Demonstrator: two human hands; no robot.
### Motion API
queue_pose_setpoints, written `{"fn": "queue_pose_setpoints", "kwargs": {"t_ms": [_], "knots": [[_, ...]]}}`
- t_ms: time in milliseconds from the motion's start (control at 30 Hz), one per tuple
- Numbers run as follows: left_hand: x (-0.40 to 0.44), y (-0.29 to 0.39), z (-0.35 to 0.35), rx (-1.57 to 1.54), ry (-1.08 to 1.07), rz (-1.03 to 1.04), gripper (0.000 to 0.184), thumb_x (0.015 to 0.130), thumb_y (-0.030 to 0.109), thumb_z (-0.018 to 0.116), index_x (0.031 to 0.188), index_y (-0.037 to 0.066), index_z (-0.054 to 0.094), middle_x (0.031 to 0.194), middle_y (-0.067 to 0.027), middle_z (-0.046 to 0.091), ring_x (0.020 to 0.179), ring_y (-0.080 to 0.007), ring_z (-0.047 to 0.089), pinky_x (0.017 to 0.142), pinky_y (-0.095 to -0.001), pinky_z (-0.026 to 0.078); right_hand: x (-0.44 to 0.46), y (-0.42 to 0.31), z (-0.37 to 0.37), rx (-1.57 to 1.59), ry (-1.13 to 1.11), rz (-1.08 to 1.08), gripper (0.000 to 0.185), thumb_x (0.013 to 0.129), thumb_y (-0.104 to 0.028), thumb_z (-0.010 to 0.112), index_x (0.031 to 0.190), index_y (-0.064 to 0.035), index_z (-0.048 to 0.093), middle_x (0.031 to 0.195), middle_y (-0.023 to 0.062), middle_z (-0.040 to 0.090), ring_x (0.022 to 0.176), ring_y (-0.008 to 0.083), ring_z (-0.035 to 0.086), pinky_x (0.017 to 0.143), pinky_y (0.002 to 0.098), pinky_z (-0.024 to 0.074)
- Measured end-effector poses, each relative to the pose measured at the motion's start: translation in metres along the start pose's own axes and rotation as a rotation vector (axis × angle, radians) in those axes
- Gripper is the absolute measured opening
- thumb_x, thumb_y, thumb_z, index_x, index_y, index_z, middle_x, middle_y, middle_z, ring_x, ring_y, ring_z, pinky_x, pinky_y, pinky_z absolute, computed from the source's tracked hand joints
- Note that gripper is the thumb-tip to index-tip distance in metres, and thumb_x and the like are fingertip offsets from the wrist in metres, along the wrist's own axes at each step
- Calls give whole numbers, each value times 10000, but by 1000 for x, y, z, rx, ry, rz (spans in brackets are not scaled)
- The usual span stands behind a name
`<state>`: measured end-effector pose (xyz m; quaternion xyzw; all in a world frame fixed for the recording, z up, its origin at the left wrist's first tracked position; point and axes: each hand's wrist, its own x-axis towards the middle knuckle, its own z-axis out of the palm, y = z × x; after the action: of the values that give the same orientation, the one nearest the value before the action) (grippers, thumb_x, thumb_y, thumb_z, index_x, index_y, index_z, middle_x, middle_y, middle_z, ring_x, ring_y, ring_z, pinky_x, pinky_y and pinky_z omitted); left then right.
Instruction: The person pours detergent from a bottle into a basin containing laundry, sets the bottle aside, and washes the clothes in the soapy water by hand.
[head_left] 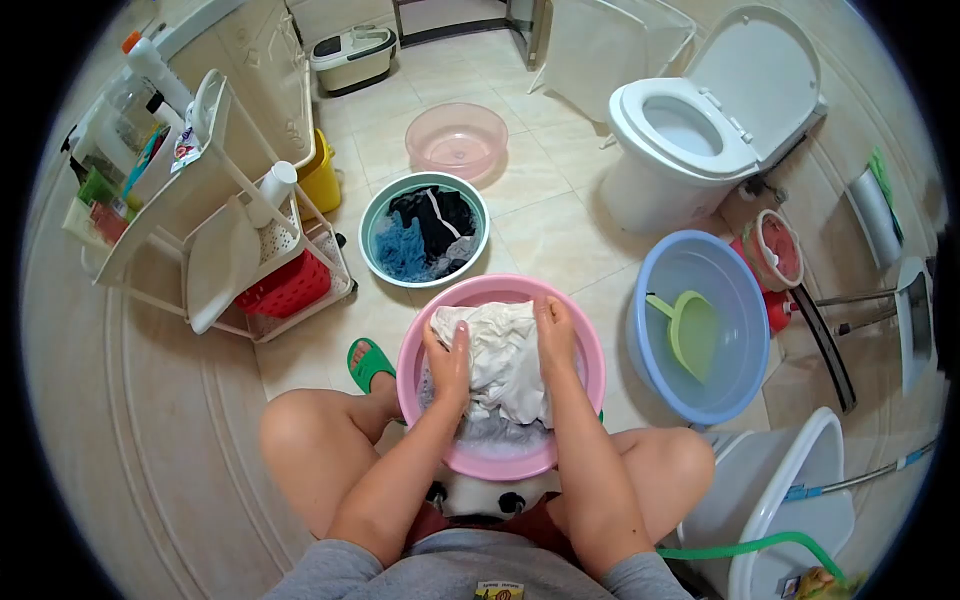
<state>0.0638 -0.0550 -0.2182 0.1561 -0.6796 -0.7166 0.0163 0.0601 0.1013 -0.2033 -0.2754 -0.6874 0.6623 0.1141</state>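
A wet white cloth (495, 355) is held up over a pink basin (590, 400) that stands between my knees. Greyish, sudsy water (503, 436) shows below the cloth. On the cloth's left edge, my left hand (449, 365) is closed around the fabric. My right hand (555, 335) grips its right side, near the basin's far rim. Just beyond the pink basin stands a green-and-white basin (370, 255) holding black, blue and grey clothes (432, 228) in water.
At the right is a blue basin (640, 345) with a green scoop (690, 335) in it. An empty pale pink basin (457, 135) stands farther off. A toilet (640, 185) is at the upper right, a shelf cart (225, 255) at the left, and a green hose (740, 548) at the lower right.
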Motion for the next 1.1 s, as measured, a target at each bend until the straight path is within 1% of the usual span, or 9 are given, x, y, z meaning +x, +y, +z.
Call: {"fn": "queue_pose_setpoints", "kwargs": {"t_ms": [67,167,200,533,600,733,833,933,1100], "knots": [[-7,-7,7,314,3,79,639,898,239,567,1393,-21,258,1357,-253,384,1271,-369,370,1069,-409,274,1,13,8,-102,-50,-225,393,863,-312,641,1060,18,561,998,159,616,960,251,575,862,355,432],[-6,-33,3,349,-54,174,630,909,235,539,1401,-23,242,1366,-277,360,1284,-395,345,1074,-421,261,-5,41,8,-457,-155,-380,500,824,-287,676,1181,14,500,1185,216,551,1086,334,536,936,405,406],[-7,-36,4,421,1,196,585,923,250,508,1392,-13,278,1345,-279,382,1255,-416,365,1063,-442,270,-8,48,11,-505,-132,-400,525,802,-291,683,1185,16,496,1174,248,546,1110,384,516,956,423,399],[5,-54,24,800,72,63,474,917,299,507,1278,-3,455,1185,-260,516,1110,-425,470,962,-474,365,1,62,29,-670,-39,-224,506,818,-362,648,1143,7,527,1097,264,552,1035,419,532,885,458,435],[7,-58,26,887,77,40,456,911,287,508,1254,-11,474,1127,-271,548,1061,-446,495,932,-488,384,3,56,32,-805,-95,-44,480,816,-396,636,1093,-14,547,1078,267,554,996,424,553,828,486,455],[10,-69,29,914,127,56,432,895,254,508,1231,-17,485,1096,-279,558,1024,-457,508,904,-498,397,6,57,37,-910,-86,-38,456,804,-406,635,1052,-30,562,1060,263,562,949,425,574,792,505,463],[11,-69,26,874,-34,-65,445,868,193,510,1235,-49,443,1109,-312,534,1036,-456,513,910,-493,390,7,51,38,-966,-51,-132,439,785,-380,650,1044,-33,574,1042,255,570,934,414,584,780,503,472],[13,-71,28,857,44,177,423,841,140,517,1213,-49,452,1055,-314,556,997,-467,530,868,-500,409,10,42,40,-1015,-138,1,410,767,-342,662,1032,-39,588,1043,243,575,929,398,594,774,497,480],[14,-62,30,722,-48,-104,494,844,177,543,1294,8,432,1118,-278,562,1043,-441,529,910,-483,405,13,40,41,-1096,-215,-47,378,735,-255,667,1052,-55,618,1023,222,594,927,370,611,757,462,505]]}}
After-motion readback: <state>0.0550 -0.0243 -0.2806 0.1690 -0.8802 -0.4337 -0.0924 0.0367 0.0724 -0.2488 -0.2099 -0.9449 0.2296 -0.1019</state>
